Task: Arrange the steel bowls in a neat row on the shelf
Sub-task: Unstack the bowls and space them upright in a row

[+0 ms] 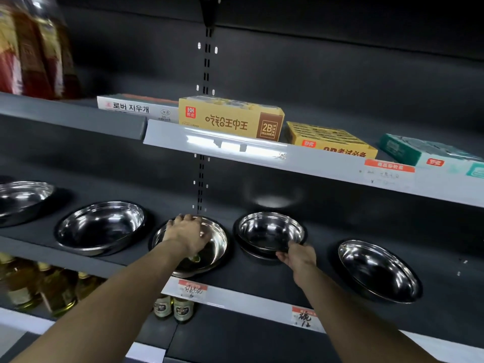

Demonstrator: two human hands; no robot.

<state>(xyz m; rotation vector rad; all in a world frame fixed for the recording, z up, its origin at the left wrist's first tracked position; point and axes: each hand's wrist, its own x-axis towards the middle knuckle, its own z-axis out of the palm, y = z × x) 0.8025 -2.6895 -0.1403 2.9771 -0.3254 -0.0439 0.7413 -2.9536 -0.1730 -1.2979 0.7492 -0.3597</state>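
Both forearms reach in from the bottom edge toward the middle shelf (262,281). Left hand (187,235) lies across the far rim of the third bowl (192,246), fingers curled over that rim, gripping it. Right hand (297,256) pinches the near rim of the fourth bowl (269,233), thumb and fingers on the edge; this bowl appears to sit on a second one nested beneath it.

Five steel bowls on the shelf, left to right: first bowl (22,199) partly cut off by the left frame edge and set further back; second bowl (100,226); third; fourth; fifth bowl (378,269), nearest the front lip. Row is uneven in depth. Third and fourth sit just beside each other, a narrow gap between. Wider bare shelf between fourth and fifth, and more to the right of the fifth.

Third bowl reaches close to the front lip, just above a price tag (192,288). Upper shelf edge (235,148) overhangs the bowls, limiting room above. Boxes (230,117) rest on it. Bottles (172,307) stand below.
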